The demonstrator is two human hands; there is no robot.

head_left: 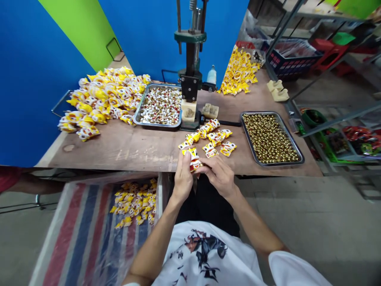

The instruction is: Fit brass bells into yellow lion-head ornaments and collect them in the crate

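Gripping a yellow printed packet (192,159) over the wooden bench's (119,153) near edge.

The left hand (183,176) clamped it; the right hand (218,174) met it, its closure unclear behind the fingers. A small loose batch of packets (208,137) lay just beyond, a large heap (101,95) sat left of the hand press (190,79), and the steel tray of gold beads (262,113) stood full.
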